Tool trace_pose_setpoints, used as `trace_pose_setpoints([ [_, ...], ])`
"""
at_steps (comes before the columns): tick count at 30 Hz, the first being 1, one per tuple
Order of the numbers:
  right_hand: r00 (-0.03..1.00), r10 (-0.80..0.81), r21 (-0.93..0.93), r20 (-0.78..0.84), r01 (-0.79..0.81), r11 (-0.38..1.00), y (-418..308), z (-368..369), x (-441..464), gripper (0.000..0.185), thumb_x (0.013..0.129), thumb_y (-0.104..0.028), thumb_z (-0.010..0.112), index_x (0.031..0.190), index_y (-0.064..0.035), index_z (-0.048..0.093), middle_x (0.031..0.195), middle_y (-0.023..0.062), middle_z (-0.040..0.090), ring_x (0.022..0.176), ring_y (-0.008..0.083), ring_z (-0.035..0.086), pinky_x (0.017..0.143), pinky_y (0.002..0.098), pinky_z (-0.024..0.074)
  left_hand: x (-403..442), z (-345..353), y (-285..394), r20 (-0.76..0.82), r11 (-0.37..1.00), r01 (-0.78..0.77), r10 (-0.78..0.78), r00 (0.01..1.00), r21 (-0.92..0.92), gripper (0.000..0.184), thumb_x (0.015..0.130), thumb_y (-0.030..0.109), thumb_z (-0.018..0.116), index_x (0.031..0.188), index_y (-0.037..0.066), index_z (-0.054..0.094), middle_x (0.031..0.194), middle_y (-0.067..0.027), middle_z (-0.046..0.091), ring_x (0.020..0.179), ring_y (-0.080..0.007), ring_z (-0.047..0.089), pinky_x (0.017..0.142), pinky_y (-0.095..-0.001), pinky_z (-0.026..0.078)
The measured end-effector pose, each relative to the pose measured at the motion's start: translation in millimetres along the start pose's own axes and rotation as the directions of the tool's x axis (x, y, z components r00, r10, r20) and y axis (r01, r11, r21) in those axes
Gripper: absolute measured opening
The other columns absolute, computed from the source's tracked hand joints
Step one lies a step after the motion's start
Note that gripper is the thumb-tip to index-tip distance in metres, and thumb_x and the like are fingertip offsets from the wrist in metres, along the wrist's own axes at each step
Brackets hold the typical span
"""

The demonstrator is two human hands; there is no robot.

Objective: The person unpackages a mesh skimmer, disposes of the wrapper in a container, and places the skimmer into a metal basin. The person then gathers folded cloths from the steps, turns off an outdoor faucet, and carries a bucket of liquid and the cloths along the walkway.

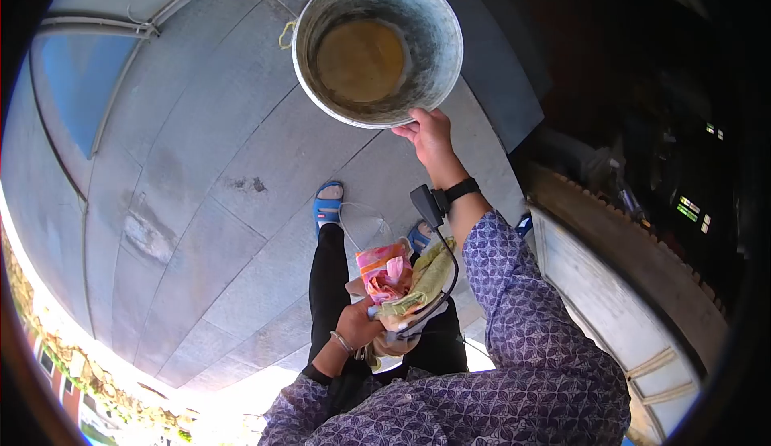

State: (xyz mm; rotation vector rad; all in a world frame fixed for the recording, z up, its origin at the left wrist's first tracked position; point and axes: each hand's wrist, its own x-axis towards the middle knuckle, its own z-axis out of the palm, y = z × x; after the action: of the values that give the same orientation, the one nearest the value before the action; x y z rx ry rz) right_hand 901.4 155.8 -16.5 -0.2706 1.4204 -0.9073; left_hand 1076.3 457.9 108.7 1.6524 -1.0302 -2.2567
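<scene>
A large round metal bucket (434, 28), whitish and stained inside, is at the top of the view with some brownish content or residue at its bottom. My right hand (430, 134) grips its near rim, thumb on the inner side. My left hand (359, 323) is closed around a bundle near my lap, in which a pink and orange patterned bag (384, 272) and a yellow-green cloth (426, 279) show. A black device (428, 206) with a cable is strapped at my right wrist.
Grey paved floor (185, 205) spreads below and to the left. My feet in blue sandals (328, 205) stand on it. A thin pale wire loop (365, 219) lies beside them. On the right are a pale panel (610, 309), a ledge and a dark area.
</scene>
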Motion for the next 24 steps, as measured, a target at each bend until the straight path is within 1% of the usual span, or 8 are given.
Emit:
trace_pose_setpoints([
  [1, 0.999, 0.031, 0.046, 0.024, -0.032, 0.998, 9, 4, -1, 0.03, 0.077, -0.007, 0.054, 0.105, 0.0009, 0.047, 0.096, 0.0134, 0.056, 0.076, 0.0247, 0.06, 0.067, 0.0394, 0.054, -1, 0, 5, -0.015, 1.0, -0.026, 0.025, 1.0, -0.013, 0.045, 0.066, 0.021, 0.069, 0.109, 0.017, 0.056, 0.086, -0.0125, 0.064, 0.077, -0.027, 0.063, 0.07, -0.0323, 0.05],
  [6, 0.995, 0.087, 0.144, 0.042, -0.093, 0.985, 33, 14, -49, 0.027, 0.081, -0.016, 0.057, 0.102, -0.0003, 0.049, 0.087, 0.0093, 0.058, 0.076, 0.0242, 0.06, 0.07, 0.0392, 0.0526, -7, 4, 4, 0.047, 0.997, -0.029, 0.026, 0.999, 0.065, 0.047, 0.066, 0.024, 0.068, 0.111, 0.018, 0.054, 0.085, -0.0139, 0.063, 0.077, -0.0311, 0.061, 0.068, -0.0367, 0.05],
  [8, 0.977, 0.211, -0.152, -0.006, -0.209, 0.966, 38, 10, -95, 0.024, 0.081, -0.023, 0.061, 0.092, -0.0026, 0.053, 0.08, 0.0051, 0.057, 0.071, 0.02, 0.06, 0.064, 0.0337, 0.0525, -8, 1, 14, 0.019, 0.977, -0.106, 0.104, 0.994, 0.188, 0.051, 0.065, 0.021, 0.067, 0.113, 0.018, 0.052, 0.086, -0.0146, 0.062, 0.077, -0.0327, 0.06, 0.067, -0.0387, 0.049],
  [10, 0.921, 0.38, -0.367, 0.086, -0.326, 0.871, 42, -17, -143, 0.022, 0.083, -0.025, 0.059, 0.081, -0.0039, 0.054, 0.071, 0.0027, 0.056, 0.064, 0.0141, 0.059, 0.053, 0.0259, 0.05, -10, 0, 21, 0.029, 0.965, -0.145, 0.142, 0.989, 0.218, 0.053, 0.063, 0.018, 0.064, 0.115, 0.019, 0.051, 0.087, -0.016, 0.061, 0.077, -0.0341, 0.06, 0.067, -0.0403, 0.049],
  [15, 0.84, 0.543, -0.462, -0.013, -0.486, 0.742, 39, -55, -241, 0.025, 0.081, -0.028, 0.06, 0.079, -0.0035, 0.058, 0.062, 0.0017, 0.054, 0.05, 0.0093, 0.055, 0.044, 0.0219, 0.0454, -14, -1, 46, 0.172, 0.859, -0.207, 0.141, 0.975, 0.468, 0.055, 0.062, 0.019, 0.064, 0.116, 0.021, 0.051, 0.086, -0.0143, 0.06, 0.077, -0.0326, 0.06, 0.066, -0.0403, 0.049],
  [20, 0.853, 0.519, -0.392, 0.043, -0.464, 0.795, 46, -67, -292, 0.027, 0.081, -0.026, 0.06, 0.084, 0.0007, 0.063, 0.067, 0.0029, 0.059, 0.054, 0.0079, 0.055, 0.047, 0.0214, 0.0448, -31, 9, 55, 0.41, 0.697, -0.314, 0.032, 0.912, 0.644, 0.054, 0.064, 0.024, 0.06, 0.117, 0.018, 0.049, 0.089, -0.0166, 0.059, 0.081, -0.034, 0.059, 0.068, -0.0419, 0.048],
  [23, 0.89, 0.455, -0.34, 0.011, -0.425, 0.839, 76, -82, -310, 0.026, 0.078, -0.024, 0.062, 0.09, -0.0012, 0.063, 0.068, 0.0055, 0.061, 0.056, 0.0136, 0.058, 0.051, 0.0258, 0.0465, -40, 17, 52, 0.461, 0.648, -0.318, -0.058, 0.885, 0.692, 0.053, 0.065, 0.022, 0.06, 0.117, 0.019, 0.048, 0.087, -0.015, 0.061, 0.078, -0.0325, 0.06, 0.066, -0.041, 0.048],
  [24, 0.932, 0.362, -0.465, -0.006, -0.323, 0.824, 103, -97, -311, 0.023, 0.077, -0.023, 0.061, 0.087, -0.0032, 0.063, 0.068, 0.0074, 0.061, 0.059, 0.0184, 0.059, 0.053, 0.0296, 0.0467, -42, 21, 51, 0.477, 0.631, -0.313, -0.104, 0.872, 0.71, 0.053, 0.065, 0.02, 0.06, 0.116, 0.021, 0.049, 0.083, -0.0135, 0.062, 0.074, -0.0306, 0.062, 0.062, -0.04, 0.049],
])
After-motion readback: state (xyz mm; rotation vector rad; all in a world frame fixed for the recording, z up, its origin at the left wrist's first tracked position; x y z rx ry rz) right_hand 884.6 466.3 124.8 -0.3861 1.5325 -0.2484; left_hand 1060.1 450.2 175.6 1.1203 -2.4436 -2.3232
